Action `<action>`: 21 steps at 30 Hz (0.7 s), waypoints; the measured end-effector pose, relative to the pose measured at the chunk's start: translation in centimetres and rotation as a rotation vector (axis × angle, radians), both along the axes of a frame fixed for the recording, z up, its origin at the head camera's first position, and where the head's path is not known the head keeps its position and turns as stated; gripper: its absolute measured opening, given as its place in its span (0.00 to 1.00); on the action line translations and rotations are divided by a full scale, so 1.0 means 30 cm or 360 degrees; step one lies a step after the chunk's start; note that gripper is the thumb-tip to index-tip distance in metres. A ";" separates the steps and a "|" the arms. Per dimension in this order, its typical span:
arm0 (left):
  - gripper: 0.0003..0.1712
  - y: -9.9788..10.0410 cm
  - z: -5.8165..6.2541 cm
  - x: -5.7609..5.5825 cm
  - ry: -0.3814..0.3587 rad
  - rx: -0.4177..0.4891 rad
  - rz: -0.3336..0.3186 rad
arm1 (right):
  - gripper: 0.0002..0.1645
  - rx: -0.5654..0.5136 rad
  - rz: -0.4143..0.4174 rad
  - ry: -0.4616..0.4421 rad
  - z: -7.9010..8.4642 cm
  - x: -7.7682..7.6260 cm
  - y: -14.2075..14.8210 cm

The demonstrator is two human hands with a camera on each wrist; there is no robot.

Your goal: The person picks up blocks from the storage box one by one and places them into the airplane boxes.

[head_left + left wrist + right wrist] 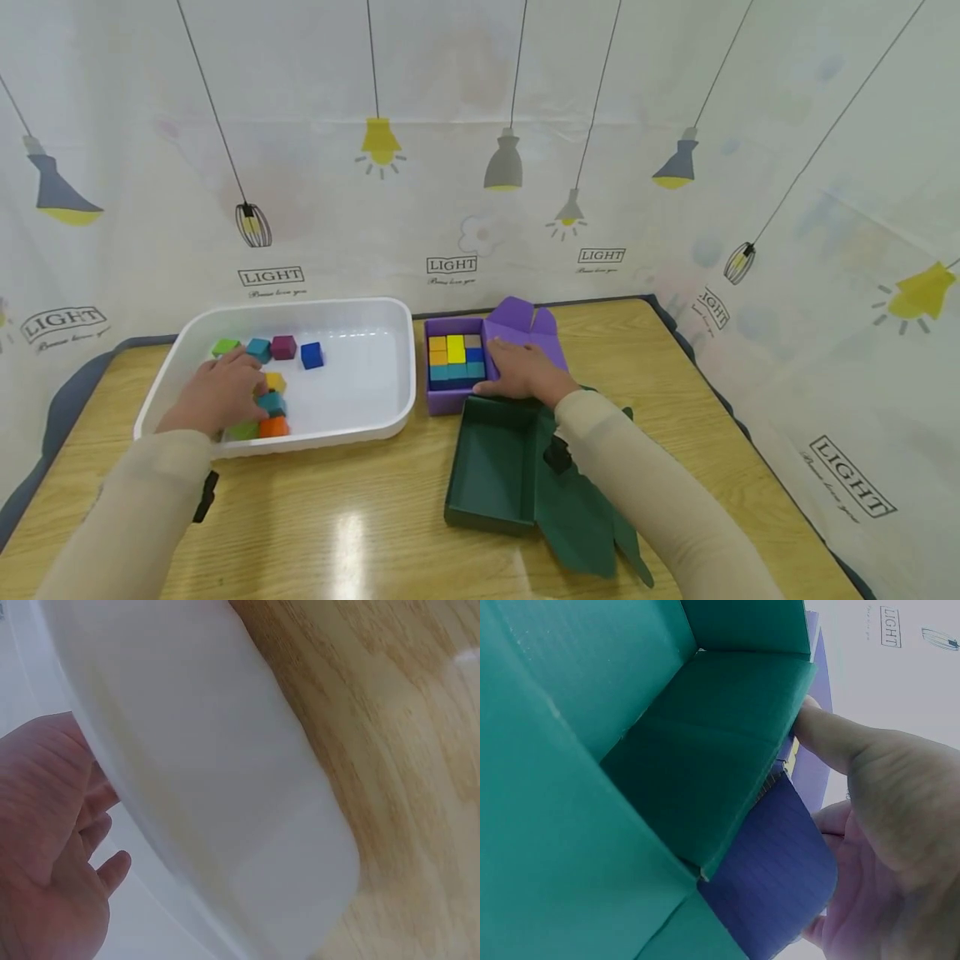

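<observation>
My left hand (225, 390) reaches into the white tray (360, 429), its fingers spread and loosely bent over several coloured cubes. Nearest to its fingertips are a yellow cube (275, 382) and a teal cube (273, 405). In the left wrist view the tray's rim (131, 802) hides some of the fingers, and I cannot tell what is under them. My right hand (522, 369) rests on the right edge of the open purple box (447, 403), thumb at its front corner and fingers extended. Inside the box, yellow, orange, blue and teal blocks (455, 350) fit closely together.
An open dark green box (491, 467) lies just in front of the purple one, its lid (581, 512) spread right beneath my right forearm. More cubes sit in the tray, including a blue cube (312, 355) and an orange cube (273, 427). A printed curtain (465, 217) hangs behind the table.
</observation>
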State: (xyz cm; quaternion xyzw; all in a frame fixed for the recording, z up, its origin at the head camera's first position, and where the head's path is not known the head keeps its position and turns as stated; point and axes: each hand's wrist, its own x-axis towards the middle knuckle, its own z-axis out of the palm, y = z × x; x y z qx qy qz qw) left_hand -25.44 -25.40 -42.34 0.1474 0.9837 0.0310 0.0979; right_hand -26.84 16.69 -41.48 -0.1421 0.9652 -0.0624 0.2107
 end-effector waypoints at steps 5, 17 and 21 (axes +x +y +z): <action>0.17 -0.013 0.005 -0.008 -0.0015 0.0017 0.0005 | 0.56 0.0016 0.0007 0.0003 0.000 -0.003 -0.003; 0.21 0.031 0.140 -0.031 0.0085 0.0222 0.0042 | 0.55 0.0042 0.0000 -0.0019 0.001 -0.018 -0.009; 0.20 0.104 0.185 -0.044 0.0132 0.0290 -0.0013 | 0.55 0.0050 -0.0007 -0.0027 0.002 -0.028 -0.013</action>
